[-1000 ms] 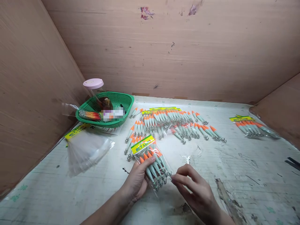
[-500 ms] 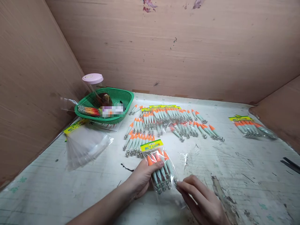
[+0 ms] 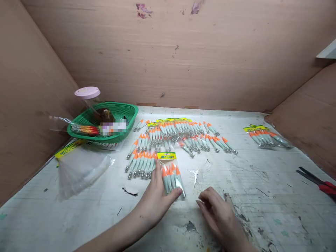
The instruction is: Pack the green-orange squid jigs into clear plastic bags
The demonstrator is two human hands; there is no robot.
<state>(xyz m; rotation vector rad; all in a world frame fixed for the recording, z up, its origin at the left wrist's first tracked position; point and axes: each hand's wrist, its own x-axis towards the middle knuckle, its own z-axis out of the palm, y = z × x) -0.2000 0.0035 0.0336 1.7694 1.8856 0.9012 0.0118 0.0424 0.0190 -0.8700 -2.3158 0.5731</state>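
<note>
My left hand grips a clear bag of squid lures by its sides, fingers along the left edge and thumb on the right. The bag has a yellow and green header, and several pale lures with orange tips show inside; the palm hides its lower part. Off to the right of the bag, my right hand hovers low with curled fingers and thumb close together, nothing seen in them. Beyond the bag lie rows of loose squid lures and several filled bags.
A green basket at the back left holds a pink-lidded clear container and packaged lures. Empty header bags fan out before it. Rightward are another filled bag and red-handled scissors. Cardboard walls enclose the work surface.
My right hand has let go of the bag's lower corner and is apart from it. My left hand has turned the bag more upright and shifted its grip. The view has swung right.
</note>
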